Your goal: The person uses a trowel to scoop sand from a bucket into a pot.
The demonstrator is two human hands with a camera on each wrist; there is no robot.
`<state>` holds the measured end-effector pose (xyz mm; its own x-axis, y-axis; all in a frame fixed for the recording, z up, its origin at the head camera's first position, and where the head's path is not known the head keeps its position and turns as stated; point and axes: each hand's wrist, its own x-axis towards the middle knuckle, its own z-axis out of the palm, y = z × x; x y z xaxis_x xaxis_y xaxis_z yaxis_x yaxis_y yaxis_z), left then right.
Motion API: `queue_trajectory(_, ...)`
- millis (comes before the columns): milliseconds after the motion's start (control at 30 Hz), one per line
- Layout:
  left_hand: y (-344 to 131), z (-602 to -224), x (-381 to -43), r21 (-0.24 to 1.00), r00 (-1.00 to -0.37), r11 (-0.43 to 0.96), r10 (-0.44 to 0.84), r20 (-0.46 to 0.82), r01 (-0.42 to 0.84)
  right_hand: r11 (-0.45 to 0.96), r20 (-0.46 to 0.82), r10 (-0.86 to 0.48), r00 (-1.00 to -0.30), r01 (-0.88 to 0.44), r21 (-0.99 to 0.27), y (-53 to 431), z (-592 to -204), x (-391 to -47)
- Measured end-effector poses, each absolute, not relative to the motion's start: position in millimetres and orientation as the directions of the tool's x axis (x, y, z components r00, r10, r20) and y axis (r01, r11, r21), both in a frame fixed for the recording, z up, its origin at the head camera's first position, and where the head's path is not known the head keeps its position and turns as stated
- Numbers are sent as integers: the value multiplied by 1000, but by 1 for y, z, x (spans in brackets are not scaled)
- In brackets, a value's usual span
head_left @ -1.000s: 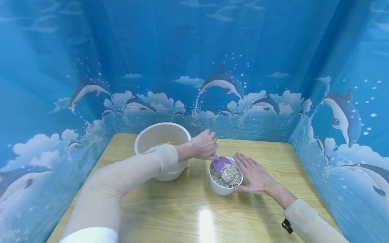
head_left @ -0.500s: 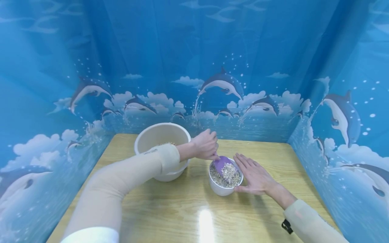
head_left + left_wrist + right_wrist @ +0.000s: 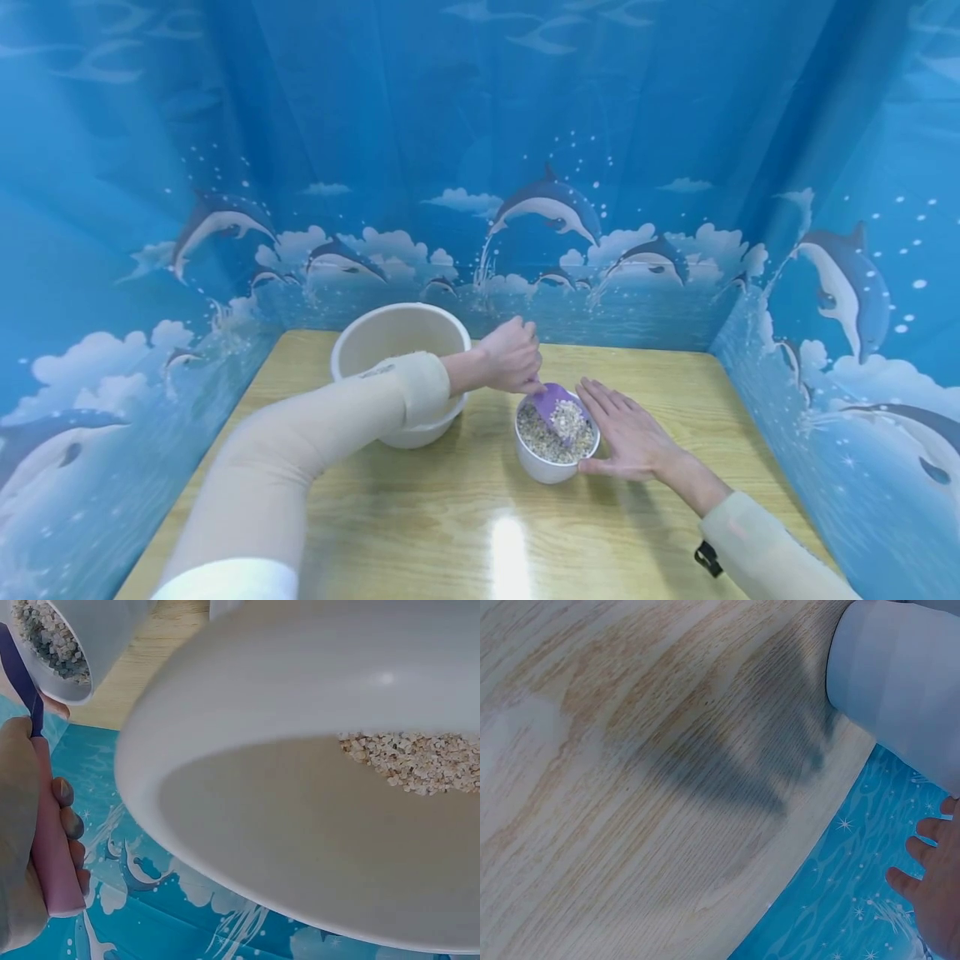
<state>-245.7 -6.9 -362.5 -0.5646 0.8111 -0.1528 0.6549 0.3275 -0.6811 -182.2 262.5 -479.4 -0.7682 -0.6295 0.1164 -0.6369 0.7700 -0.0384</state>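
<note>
My left hand (image 3: 512, 357) grips a small purple scoop (image 3: 551, 398) over the small white bowl (image 3: 546, 471). Pale gravel lies on the scoop's blade, which tilts down into the grey-beige gravel (image 3: 540, 437) filling the bowl. In the left wrist view, the fingers of that hand wrap round the scoop's pink handle (image 3: 56, 840). My right hand (image 3: 630, 433) rests against the bowl's right side, its fingers straight and thumb spread along the near side. The right wrist view shows those fingers (image 3: 922, 851) at the bowl's wall (image 3: 900, 682).
A large white bucket (image 3: 360, 333) stands at the back left behind my left forearm, with tan gravel (image 3: 427, 761) inside. The wooden table (image 3: 420, 517) is bordered by blue dolphin-print curtains (image 3: 420, 150) at the back and both sides.
My left hand and the scoop have shifted slightly right over the bowl. Some gravel has slid off the blade, and the bowl's gravel looks more level. My right hand stays put.
</note>
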Motion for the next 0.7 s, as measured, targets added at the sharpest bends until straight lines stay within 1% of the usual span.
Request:
queue_trajectory(200,-4,-361,-245,-706,-575,318,803,-155,633,766,128,-633,-763,-641,-31,263,-481,-182)
queue_trajectory(700,2,-359,-248,-743,-579,295,802,-150,601,773,110,-627,-771,-634,-37,263,-480,-182)
